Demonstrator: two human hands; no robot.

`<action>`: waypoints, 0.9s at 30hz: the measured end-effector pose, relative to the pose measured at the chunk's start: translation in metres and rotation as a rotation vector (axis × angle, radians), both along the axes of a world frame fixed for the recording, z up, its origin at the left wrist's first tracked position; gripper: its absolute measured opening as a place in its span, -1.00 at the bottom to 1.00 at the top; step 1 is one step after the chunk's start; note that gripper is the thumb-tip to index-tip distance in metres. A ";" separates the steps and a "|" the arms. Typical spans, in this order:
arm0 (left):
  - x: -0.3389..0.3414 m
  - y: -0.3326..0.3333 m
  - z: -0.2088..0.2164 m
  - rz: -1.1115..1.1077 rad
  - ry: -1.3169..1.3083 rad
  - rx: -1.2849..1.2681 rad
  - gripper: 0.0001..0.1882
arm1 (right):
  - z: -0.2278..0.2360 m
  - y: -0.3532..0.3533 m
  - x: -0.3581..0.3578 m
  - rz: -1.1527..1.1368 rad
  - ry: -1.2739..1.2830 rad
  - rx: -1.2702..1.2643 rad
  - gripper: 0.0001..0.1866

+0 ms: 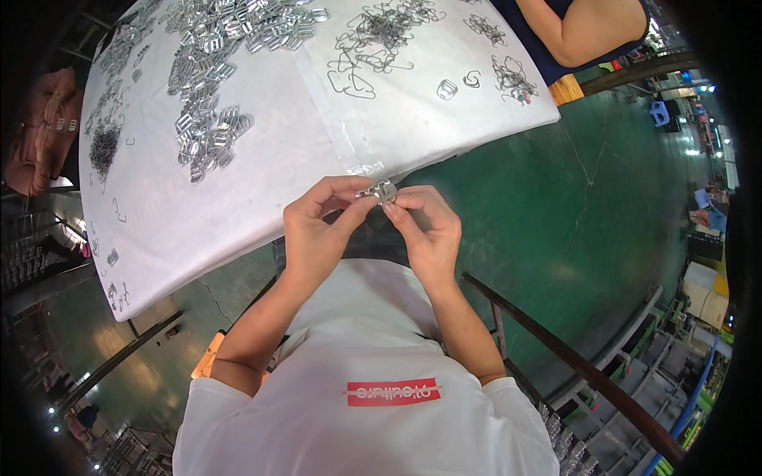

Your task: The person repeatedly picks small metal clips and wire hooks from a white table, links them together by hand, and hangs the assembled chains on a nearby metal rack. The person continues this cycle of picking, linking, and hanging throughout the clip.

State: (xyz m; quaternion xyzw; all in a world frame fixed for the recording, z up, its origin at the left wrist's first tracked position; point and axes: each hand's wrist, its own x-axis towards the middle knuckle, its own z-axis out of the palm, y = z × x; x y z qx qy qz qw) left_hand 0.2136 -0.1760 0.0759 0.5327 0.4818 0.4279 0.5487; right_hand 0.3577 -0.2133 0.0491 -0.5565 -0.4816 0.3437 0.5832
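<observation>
At the near edge of a white-covered surface (262, 159), a small shiny metal piece (382, 191) is held up between the fingertips of both hands, pinched by the left hand (316, 230) on one side and by the right hand (434, 238) on the other. Much of it is covered by the fingers, so how nearly it is finished cannot be told. Beyond, a long spill of silvery pieces (210, 135) is spread across the surface; to its right, a tangle of bent wires (386, 28) is heaped, with a lone flat piece (447, 90) set apart from both. By appearances, one item is being worked while a great many loose parts are left; no finished batch can be made out with certainty. At far right, smaller wire heaps (517, 86) are overlooked by a co-worker's bare arm (567, 33).
</observation>
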 end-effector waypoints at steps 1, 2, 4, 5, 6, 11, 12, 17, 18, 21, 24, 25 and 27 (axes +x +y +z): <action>0.000 -0.001 0.000 0.004 0.016 0.034 -0.80 | 0.000 0.000 0.000 -0.002 -0.009 -0.001 -0.94; 0.000 -0.001 -0.001 0.007 0.022 0.054 -0.80 | 0.000 0.000 -0.001 0.007 -0.011 0.000 -0.94; -0.001 -0.001 -0.002 0.021 0.027 0.090 -0.80 | 0.000 0.000 -0.002 0.031 -0.015 0.003 -0.95; -0.001 -0.001 -0.003 0.014 0.021 0.119 -0.80 | 0.000 0.000 -0.002 0.041 -0.011 -0.004 -0.95; -0.002 0.000 -0.004 0.007 0.015 0.147 -0.80 | 0.001 0.000 -0.002 0.050 -0.008 -0.011 -0.94; -0.010 0.014 -0.006 -0.112 0.017 0.251 -0.81 | 0.001 0.001 0.002 0.137 -0.033 -0.086 -0.91; -0.014 0.017 -0.005 -0.158 0.021 0.234 -0.82 | 0.001 0.001 0.004 0.167 -0.042 -0.107 -0.90; -0.028 0.027 -0.001 -0.341 0.036 0.129 -0.85 | 0.005 0.013 0.020 0.371 -0.168 -0.145 -0.84; -0.028 0.026 -0.001 -0.357 0.032 0.138 -0.85 | 0.006 0.018 0.027 0.413 -0.168 -0.170 -0.82; -0.029 0.021 -0.004 -0.368 -0.003 0.108 -0.87 | 0.005 0.043 0.060 0.514 -0.245 -0.247 -0.76; -0.026 0.012 -0.006 -0.338 -0.033 0.100 -0.86 | -0.013 0.106 0.085 0.379 -0.358 -0.255 -0.80; -0.025 0.010 -0.007 -0.324 -0.051 0.082 -0.86 | -0.018 0.133 0.092 0.354 -0.407 -0.285 -0.81; -0.022 0.003 -0.007 -0.283 -0.012 0.118 -0.85 | -0.025 0.184 0.098 0.303 -0.596 -0.243 -0.82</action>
